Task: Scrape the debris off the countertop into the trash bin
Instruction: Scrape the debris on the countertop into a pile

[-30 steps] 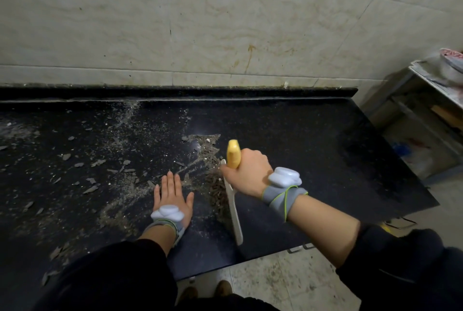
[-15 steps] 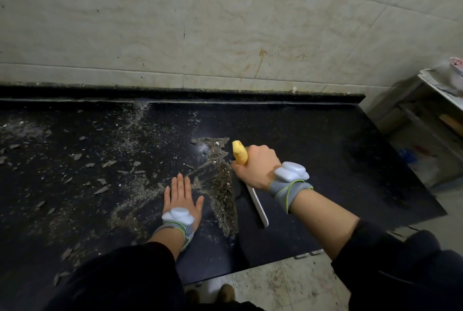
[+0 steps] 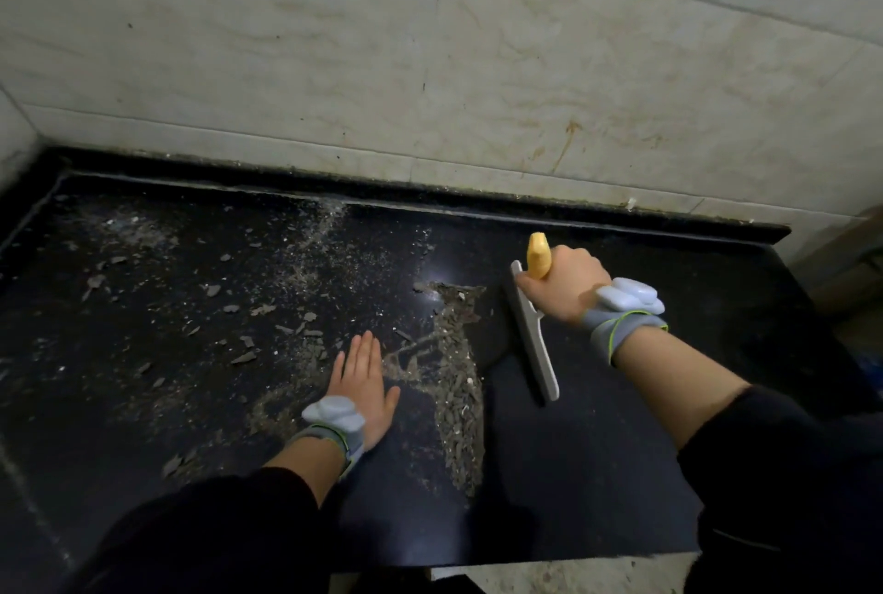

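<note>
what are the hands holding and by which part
The right hand grips the scraper by its yellow handle. The left hand holds nothing; it lies flat on the countertop.

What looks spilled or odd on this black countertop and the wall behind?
Grey chips and dust are scattered over the left half of the countertop, and a ridge of debris lies between the flat left hand and the scraper that the right hand grips. A brownish streak stains the wall tile.
</note>
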Available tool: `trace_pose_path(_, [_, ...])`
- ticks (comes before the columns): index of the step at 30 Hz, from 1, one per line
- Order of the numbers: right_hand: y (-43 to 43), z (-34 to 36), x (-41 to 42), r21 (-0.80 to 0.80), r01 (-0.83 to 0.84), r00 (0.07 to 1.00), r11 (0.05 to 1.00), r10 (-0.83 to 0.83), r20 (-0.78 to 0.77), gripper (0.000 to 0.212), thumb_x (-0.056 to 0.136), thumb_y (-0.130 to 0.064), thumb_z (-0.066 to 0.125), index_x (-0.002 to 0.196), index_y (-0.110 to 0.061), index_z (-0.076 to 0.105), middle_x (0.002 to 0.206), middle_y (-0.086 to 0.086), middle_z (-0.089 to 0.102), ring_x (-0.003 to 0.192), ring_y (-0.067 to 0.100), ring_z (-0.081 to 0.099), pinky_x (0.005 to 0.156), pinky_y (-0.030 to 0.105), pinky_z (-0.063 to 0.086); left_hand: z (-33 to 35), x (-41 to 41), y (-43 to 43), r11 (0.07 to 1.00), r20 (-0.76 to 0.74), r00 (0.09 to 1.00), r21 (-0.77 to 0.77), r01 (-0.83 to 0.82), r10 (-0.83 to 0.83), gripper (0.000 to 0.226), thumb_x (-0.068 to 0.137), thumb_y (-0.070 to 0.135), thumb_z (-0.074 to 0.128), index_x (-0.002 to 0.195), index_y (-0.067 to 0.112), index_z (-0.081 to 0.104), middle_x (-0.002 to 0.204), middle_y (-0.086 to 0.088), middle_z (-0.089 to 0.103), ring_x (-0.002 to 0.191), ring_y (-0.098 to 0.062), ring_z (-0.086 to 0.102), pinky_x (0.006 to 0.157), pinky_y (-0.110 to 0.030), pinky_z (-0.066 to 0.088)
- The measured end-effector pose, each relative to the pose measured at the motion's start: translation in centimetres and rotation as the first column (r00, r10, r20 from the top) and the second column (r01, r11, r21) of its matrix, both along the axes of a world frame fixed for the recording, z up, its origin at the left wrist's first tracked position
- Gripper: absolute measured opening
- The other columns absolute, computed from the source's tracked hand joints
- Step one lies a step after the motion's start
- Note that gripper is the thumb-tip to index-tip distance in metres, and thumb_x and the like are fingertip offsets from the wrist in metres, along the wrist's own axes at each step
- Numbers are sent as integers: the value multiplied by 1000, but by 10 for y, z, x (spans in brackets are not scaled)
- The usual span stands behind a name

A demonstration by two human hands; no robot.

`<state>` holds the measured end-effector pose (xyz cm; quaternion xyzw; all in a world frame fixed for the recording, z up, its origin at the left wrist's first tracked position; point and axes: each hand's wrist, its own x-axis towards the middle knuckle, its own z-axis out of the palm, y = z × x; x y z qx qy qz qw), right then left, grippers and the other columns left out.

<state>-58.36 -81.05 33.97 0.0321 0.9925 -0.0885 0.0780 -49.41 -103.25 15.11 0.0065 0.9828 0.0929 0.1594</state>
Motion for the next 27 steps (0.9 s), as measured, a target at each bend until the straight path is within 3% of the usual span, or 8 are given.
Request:
trace_pose_path(4, [-6,-9,-21,30,-35,999,999,34,24,35,88,-47,51,82,-13,55,100,19,66,94,41,61,69,31,40,-4,-9,-11,997,59,996,-53,-59,62,80,99,50,28,152,4,-10,159,-11,-18,148,-25,-13,120,-38,-4])
trace_pose_path(8, [-25,-14,-26,64,-178,983,982,176,43,34,87,-44,55,80,-11,58,98,20,67,93,41,63,69,32,42,-9,-10,-11,995,126,990,-84,-48,58,81,99,52,24,150,4,-16,157,-13,-24,146,-27,-18,120,-38,-6])
trace_pose_path(13, [-42,-16,-23,13,-309,947,951,306,95,40,85,-45,56,61,-14,44,73,9,55,80,38,62,62,29,39,-14,-11,-9,996,119,990,-64,-69,76,81,99,51,26,150,3,-15,156,-13,-25,146,-28,-19,120,-38,-6])
trace_pose_path(17, [-40,-14,-27,-93,-299,946,950,308,105,42,77,-51,56,58,-13,50,64,6,54,67,31,59,58,28,36,-12,-13,-9,996,147,987,-75,-55,65,80,100,51,24,149,3,-17,156,-13,-26,145,-27,-21,120,-38,-6])
trace_pose_path(21, [-37,-6,-42,-28,-254,967,967,254,7,39,81,-51,56,67,-15,51,83,15,64,85,37,63,65,31,42,-11,-14,-9,996,169,984,-78,-49,61,80,100,50,23,149,2,-18,155,-13,-27,145,-28,-22,120,-38,-6])
trace_pose_path(27, [-41,-14,-45,113,-312,949,943,305,77,33,85,-46,53,76,-15,55,98,18,68,91,40,64,66,30,43,-12,-13,-10,996,174,983,-74,-44,56,80,100,51,21,149,2,-19,154,-13,-29,145,-28,-23,119,-39,-7])
